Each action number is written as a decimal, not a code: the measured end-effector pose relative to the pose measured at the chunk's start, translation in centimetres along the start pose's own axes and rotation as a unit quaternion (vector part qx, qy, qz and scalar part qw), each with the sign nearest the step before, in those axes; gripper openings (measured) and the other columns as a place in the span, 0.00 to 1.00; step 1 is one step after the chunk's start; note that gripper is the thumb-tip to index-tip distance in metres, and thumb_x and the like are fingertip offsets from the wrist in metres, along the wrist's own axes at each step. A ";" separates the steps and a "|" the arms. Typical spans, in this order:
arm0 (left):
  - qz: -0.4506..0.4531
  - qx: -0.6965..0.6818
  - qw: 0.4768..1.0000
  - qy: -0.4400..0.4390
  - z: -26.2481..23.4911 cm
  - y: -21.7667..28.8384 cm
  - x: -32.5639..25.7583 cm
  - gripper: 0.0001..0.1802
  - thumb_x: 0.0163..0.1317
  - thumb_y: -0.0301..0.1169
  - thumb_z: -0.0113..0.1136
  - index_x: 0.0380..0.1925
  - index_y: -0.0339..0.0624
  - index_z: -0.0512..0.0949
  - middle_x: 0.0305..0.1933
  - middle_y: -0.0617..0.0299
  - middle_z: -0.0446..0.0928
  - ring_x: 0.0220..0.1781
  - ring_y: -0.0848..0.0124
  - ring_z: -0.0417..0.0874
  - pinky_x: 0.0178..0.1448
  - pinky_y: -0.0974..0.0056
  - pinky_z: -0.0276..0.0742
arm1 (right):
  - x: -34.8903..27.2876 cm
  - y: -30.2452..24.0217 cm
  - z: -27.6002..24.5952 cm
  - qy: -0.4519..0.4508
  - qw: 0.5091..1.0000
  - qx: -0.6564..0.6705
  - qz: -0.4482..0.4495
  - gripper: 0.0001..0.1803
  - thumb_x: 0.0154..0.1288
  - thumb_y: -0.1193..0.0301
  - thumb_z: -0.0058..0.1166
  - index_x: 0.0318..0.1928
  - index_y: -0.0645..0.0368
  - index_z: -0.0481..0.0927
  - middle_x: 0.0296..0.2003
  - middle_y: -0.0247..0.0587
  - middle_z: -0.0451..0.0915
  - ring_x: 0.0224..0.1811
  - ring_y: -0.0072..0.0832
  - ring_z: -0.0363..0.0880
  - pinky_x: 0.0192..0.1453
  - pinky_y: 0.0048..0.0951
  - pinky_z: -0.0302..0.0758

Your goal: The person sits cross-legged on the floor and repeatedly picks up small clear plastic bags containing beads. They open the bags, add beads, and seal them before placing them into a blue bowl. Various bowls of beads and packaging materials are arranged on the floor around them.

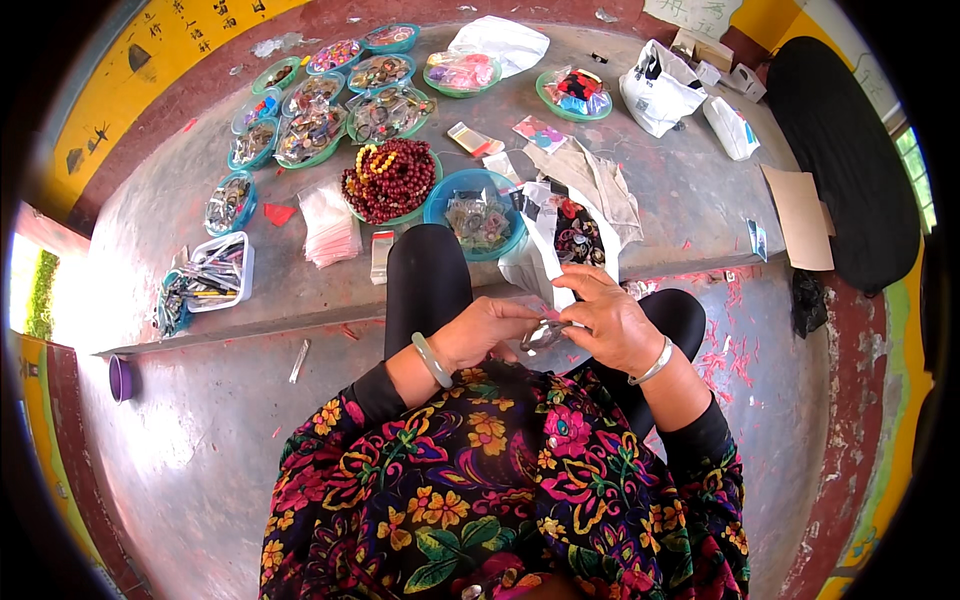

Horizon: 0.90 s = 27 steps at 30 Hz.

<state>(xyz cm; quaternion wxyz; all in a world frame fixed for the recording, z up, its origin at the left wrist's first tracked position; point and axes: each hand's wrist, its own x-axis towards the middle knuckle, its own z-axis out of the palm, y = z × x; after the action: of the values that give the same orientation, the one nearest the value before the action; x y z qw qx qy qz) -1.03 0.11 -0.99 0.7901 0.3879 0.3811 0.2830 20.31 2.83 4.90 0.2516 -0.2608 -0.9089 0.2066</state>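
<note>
Two hands meet at frame centre, above the knees. Left hand [487, 330], jade bangle at the wrist: fingers curled closed around one end of a small clear packet [545, 335]. Right hand [612, 322], silver bangle: thumb and fingers pinched on the packet's other end, index finger raised. Upper centre: blue bowl [440, 208] of packets, just beside a dish of dark red beads [392, 182]. Upper left: several trays [310, 125] of trinkets. Left: white tub [243, 268]. Beside the beads: stack of clear bags [328, 232]. Upper right: white bag [657, 90].
</note>
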 end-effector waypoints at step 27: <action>-0.079 0.041 0.994 -0.063 0.1 0.4 0.5 0.15 0.56 0.25 0.60 0.45 0.40 0.77 0.37 0.67 0.79 0.33 0.83 0.78 0.20 0.80 0.67 | -0.9 2.0 2.2 0.002 0.983 0.079 0.167 0.04 0.40 0.75 0.62 0.22 0.55 0.82 0.53 0.45 0.74 0.63 0.44 0.62 0.64 0.36 0.62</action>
<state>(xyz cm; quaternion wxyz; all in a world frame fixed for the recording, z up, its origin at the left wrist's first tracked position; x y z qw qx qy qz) -0.72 0.68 -0.85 0.8158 0.4054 0.3713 0.1794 20.43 3.33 1.84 0.2352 -0.3884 -0.8331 0.3159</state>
